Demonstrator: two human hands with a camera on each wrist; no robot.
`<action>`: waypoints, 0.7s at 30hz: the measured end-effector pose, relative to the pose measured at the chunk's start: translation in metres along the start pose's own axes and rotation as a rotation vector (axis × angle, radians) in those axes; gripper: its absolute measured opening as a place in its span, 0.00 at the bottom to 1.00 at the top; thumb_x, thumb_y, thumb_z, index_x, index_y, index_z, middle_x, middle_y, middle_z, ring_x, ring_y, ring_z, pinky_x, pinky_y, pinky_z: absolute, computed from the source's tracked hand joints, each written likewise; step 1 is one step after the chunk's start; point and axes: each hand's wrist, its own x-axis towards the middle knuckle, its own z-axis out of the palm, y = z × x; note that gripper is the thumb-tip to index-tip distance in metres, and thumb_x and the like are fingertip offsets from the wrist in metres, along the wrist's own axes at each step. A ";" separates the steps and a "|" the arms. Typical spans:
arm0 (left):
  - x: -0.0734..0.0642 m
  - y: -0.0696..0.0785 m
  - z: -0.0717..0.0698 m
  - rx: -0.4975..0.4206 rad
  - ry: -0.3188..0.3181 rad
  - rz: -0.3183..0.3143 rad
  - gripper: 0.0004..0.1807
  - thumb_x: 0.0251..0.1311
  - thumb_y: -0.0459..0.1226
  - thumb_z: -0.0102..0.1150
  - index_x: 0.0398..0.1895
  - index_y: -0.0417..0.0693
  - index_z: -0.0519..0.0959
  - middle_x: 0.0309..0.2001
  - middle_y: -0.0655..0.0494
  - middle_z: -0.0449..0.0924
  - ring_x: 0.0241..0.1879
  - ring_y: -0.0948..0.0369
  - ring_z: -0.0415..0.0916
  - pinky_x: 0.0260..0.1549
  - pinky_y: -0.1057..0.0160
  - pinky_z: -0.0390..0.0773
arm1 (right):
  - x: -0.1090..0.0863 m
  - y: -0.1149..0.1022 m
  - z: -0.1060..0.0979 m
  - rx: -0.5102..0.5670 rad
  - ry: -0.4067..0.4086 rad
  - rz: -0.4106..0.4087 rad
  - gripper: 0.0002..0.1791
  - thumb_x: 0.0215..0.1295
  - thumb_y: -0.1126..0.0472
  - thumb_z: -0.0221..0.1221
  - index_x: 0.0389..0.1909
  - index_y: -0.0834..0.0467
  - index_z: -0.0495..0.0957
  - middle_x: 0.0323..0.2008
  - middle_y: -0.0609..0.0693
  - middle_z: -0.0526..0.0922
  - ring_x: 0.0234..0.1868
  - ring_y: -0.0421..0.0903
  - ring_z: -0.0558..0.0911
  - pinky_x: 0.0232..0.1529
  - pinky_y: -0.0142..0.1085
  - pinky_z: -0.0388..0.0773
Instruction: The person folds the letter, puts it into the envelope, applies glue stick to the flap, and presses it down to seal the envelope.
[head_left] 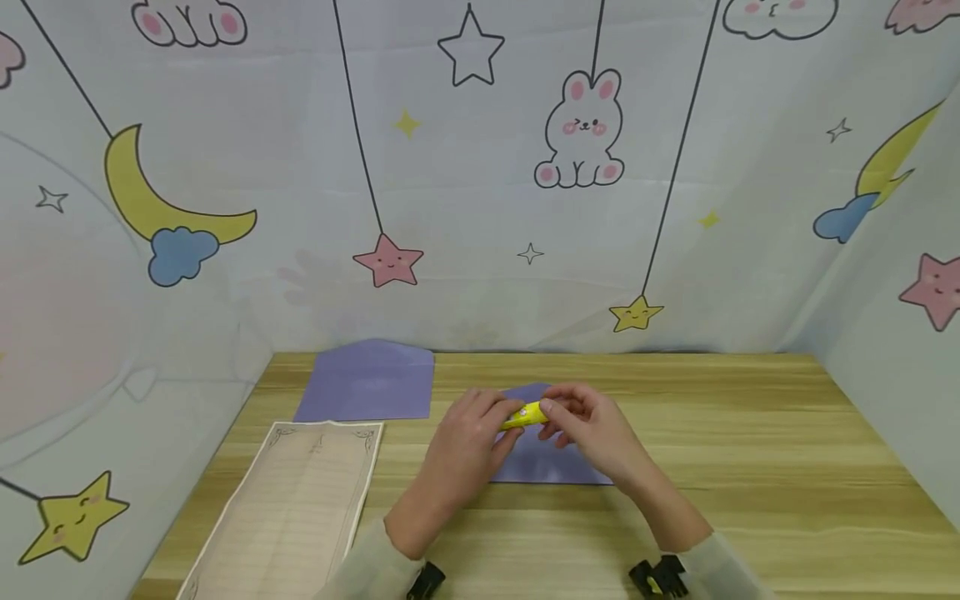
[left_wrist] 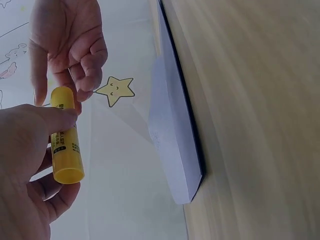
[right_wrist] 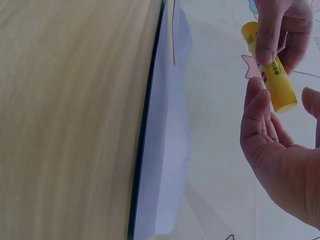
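A yellow glue stick (head_left: 529, 414) is held up over a purple envelope (head_left: 551, 463). My left hand (head_left: 467, 439) pinches the stick between thumb and fingers, as the left wrist view shows with the thumb pressed on the printed tube (left_wrist: 67, 157). Close by the stick's far end is my right hand (head_left: 596, 429). In the right wrist view its fingers (right_wrist: 257, 112) are loosely bent near the stick and its thumb stands apart from it. The envelope lies below both hands, which hide part of its upper half.
A second purple envelope (head_left: 367, 383) lies at the back left of the wooden table (head_left: 750, 467). In front of it lies a lined sheet of letter paper (head_left: 292, 500) with ornate corners. A printed cloth (head_left: 480, 200) hangs behind the table and along its sides.
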 end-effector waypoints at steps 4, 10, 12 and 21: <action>0.001 0.001 0.000 0.014 -0.013 0.012 0.19 0.56 0.36 0.82 0.50 0.45 0.88 0.45 0.54 0.84 0.43 0.54 0.79 0.43 0.57 0.81 | 0.000 0.001 -0.001 -0.035 -0.024 -0.006 0.21 0.80 0.48 0.61 0.57 0.61 0.80 0.45 0.68 0.84 0.38 0.57 0.87 0.38 0.45 0.86; 0.002 0.002 -0.002 0.023 -0.031 0.018 0.19 0.57 0.35 0.82 0.51 0.45 0.87 0.45 0.54 0.83 0.44 0.54 0.78 0.44 0.56 0.80 | 0.001 0.001 0.000 -0.064 -0.030 -0.033 0.17 0.81 0.50 0.60 0.54 0.60 0.81 0.43 0.68 0.85 0.36 0.55 0.87 0.36 0.45 0.85; 0.002 0.002 -0.003 0.032 -0.040 0.018 0.19 0.58 0.35 0.81 0.51 0.45 0.87 0.45 0.54 0.83 0.44 0.54 0.78 0.44 0.56 0.80 | 0.001 0.001 0.001 -0.069 -0.031 -0.044 0.16 0.81 0.52 0.60 0.53 0.61 0.81 0.43 0.68 0.85 0.36 0.55 0.87 0.36 0.45 0.85; 0.000 0.004 -0.004 0.075 -0.084 0.001 0.19 0.59 0.36 0.80 0.52 0.45 0.86 0.46 0.55 0.82 0.45 0.55 0.76 0.43 0.57 0.79 | 0.001 0.002 0.001 -0.073 -0.053 -0.088 0.13 0.79 0.57 0.62 0.56 0.60 0.80 0.42 0.63 0.84 0.43 0.69 0.85 0.42 0.47 0.86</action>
